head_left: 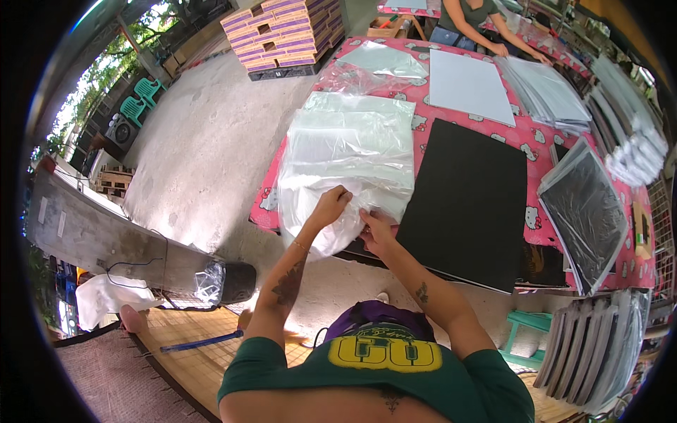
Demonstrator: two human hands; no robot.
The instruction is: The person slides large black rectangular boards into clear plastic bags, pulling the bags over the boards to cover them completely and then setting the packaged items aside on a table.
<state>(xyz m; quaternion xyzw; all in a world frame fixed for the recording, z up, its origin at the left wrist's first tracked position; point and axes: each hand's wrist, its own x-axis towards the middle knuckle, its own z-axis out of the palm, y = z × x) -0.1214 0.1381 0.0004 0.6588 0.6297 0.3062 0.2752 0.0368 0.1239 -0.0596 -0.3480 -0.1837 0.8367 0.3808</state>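
Note:
A stack of clear plastic bags (345, 144) lies at the table's left front corner, its near end bunched and hanging over the edge. My left hand (331, 205) is closed on the crumpled plastic near that end. Just to its right, my right hand (376, 229) pinches the same plastic at the near edge, its fingertips partly hidden in the folds. Beside my right hand a large black board (469, 201) lies flat, white showing along its near edge.
A pink patterned cloth (532, 151) covers the table. Beyond lie a white board (471, 84) and a stack of wrapped sheets (546, 92), which a person (486, 28) touches. Wrapped black boards (587, 211) lie at right. Stacked cartons (282, 35) stand on the floor; a black bin (238, 282) is at left.

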